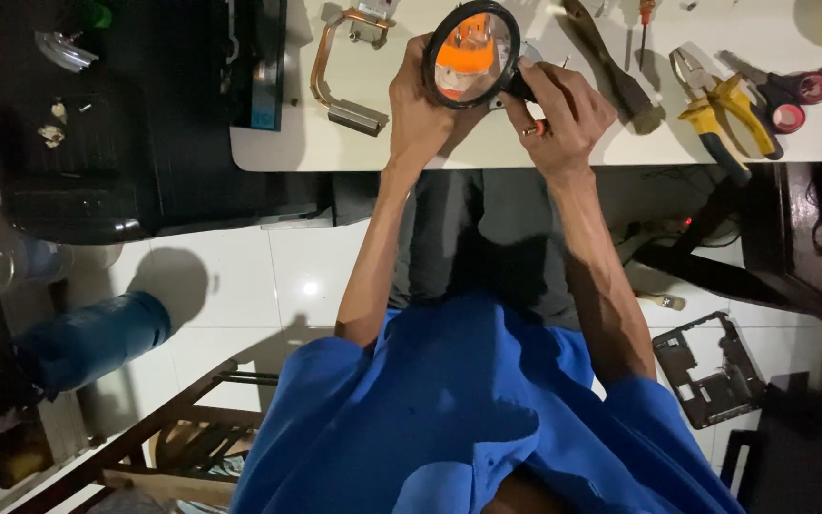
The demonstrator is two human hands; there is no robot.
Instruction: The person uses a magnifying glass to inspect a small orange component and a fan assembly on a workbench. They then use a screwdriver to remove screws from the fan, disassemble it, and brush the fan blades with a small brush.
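A round black-rimmed magnifying glass (473,54) is held over the white table's near edge (354,152), with an orange object showing enlarged through its lens. My left hand (420,105) grips the rim on its left side. My right hand (563,114) holds the black handle on the right, and a small orange-tipped thing sticks out between its fingers. Whatever lies under the lens is hidden apart from the orange shape.
A copper heat pipe with a metal block (344,86) lies left of my hands. To the right are a wooden-handled tool (620,76), yellow pliers (720,109) and red scissors (792,100). A black case (126,114) sits at left; a blue cylinder (97,338) and a plastic frame (711,371) lie on the floor.
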